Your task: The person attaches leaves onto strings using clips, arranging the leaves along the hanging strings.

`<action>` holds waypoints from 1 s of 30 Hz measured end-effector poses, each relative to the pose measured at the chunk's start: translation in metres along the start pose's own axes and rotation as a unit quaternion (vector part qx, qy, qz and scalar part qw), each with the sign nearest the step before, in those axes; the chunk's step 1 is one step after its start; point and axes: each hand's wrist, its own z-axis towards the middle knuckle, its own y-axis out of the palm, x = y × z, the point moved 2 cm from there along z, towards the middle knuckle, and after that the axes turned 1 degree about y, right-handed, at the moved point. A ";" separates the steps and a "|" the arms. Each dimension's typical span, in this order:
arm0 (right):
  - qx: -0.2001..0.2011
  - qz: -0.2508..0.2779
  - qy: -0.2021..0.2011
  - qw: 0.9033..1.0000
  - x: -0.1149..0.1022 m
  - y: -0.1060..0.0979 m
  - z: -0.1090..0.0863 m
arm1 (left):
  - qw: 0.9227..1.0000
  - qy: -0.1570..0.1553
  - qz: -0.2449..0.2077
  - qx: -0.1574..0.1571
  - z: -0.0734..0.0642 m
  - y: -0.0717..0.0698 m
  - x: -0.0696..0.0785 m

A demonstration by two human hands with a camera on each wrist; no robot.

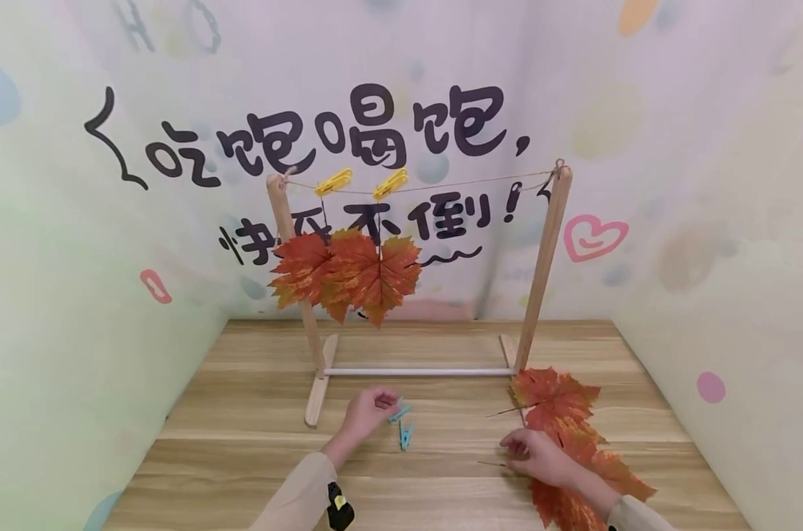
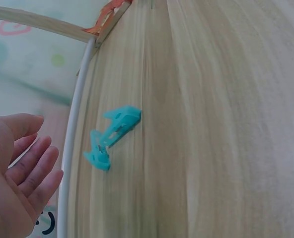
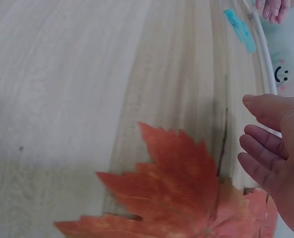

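Holds nothing in the left hand (image 1: 369, 411), with fingers slack near 2 blue clothespins (image 1: 406, 438) on the wooden table (image 1: 441, 494), lower center of the head frame. Grasps nothing with the right hand (image 1: 540, 457) either, loosely spread near the loose orange leaves (image 1: 615, 473) at lower right. Has 2 yellow clothespins (image 1: 391, 184) on a string (image 1: 467, 183) between 2 wooden posts (image 1: 546, 265), upper center, with hanging leaves (image 1: 383, 279) below, left of center.
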 end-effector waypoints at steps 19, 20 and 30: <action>-0.016 -0.040 0.045 0.998 0.007 0.020 0.001 | 1.000 -0.015 -0.002 -0.008 -0.011 0.006 -0.009; -0.017 -0.044 0.043 0.998 0.006 0.021 0.002 | 1.000 -0.016 0.001 -0.009 -0.011 0.006 -0.009; -0.036 -0.031 -0.003 0.999 0.000 0.016 0.007 | 1.000 -0.006 0.009 -0.015 -0.016 0.008 -0.013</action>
